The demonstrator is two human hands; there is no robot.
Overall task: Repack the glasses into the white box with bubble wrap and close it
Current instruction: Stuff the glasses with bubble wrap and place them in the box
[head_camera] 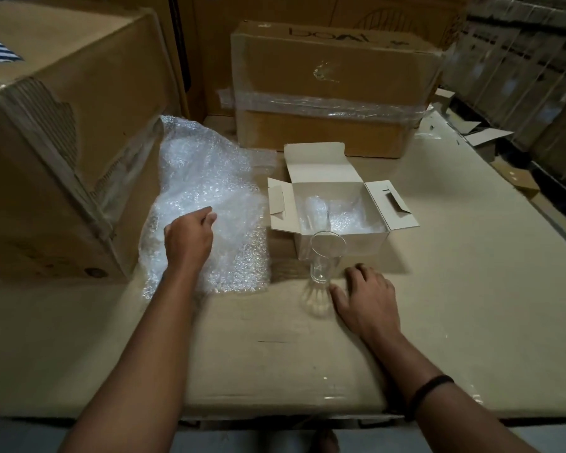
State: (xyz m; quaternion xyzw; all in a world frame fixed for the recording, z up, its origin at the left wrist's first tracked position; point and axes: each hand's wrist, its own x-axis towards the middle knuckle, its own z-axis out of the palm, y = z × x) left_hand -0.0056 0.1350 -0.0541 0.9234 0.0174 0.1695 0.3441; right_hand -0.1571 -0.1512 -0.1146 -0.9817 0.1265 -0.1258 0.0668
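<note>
Cardboard surface (275, 354), glass (325, 256) upright, mouth up

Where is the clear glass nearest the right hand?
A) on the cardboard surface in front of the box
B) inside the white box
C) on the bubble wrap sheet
A: the glass stands upright on the cardboard surface, before the open white box, beside the right hand.
</note>
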